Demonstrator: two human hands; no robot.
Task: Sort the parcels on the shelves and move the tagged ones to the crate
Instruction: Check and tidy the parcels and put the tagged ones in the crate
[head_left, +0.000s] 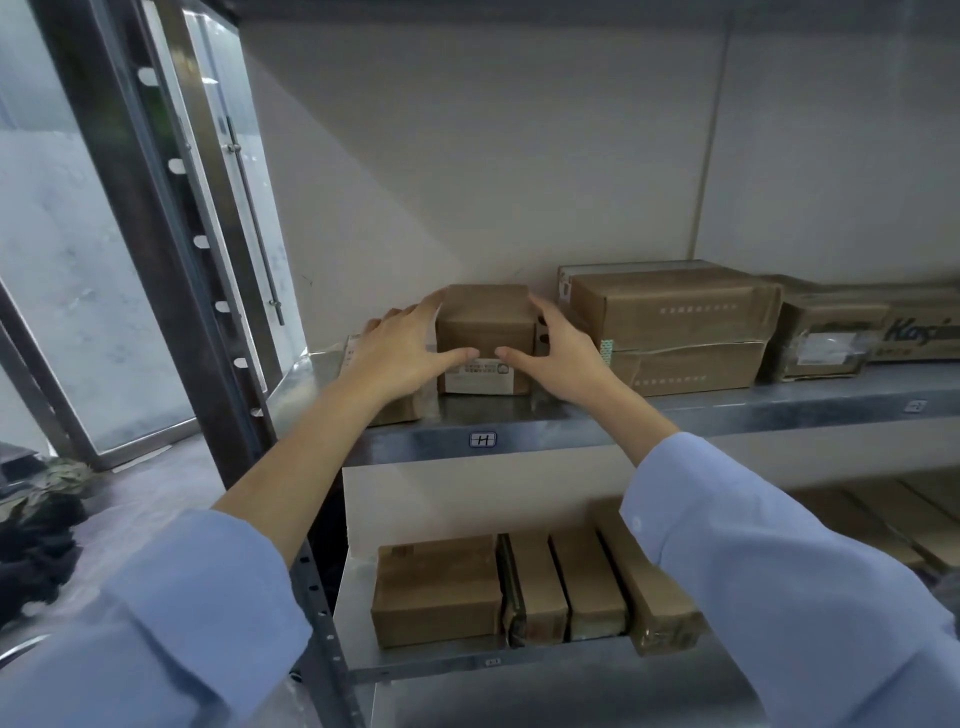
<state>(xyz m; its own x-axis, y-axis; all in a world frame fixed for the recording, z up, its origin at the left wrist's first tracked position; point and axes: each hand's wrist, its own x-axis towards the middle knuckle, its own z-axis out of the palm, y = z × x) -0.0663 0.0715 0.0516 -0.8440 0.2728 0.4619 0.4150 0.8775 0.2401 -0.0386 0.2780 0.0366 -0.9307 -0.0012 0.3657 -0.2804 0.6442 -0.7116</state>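
Note:
A small brown cardboard parcel (485, 322) with a white label on its front stands on the upper metal shelf (727, 410) near the left end. My left hand (402, 353) lies against its left side and my right hand (558, 351) against its right side, thumbs meeting across the front above the label. Both hands clasp the parcel, which rests on the shelf. Another flat parcel (358, 348) lies partly hidden behind my left hand. No crate is in view.
Two stacked large boxes (675, 322) and further wrapped parcels (826, 338) stand right of my hands. The lower shelf (441, 662) carries a row of several brown boxes (436, 592). A dark shelf upright (171, 249) and a glass door (78, 260) are left.

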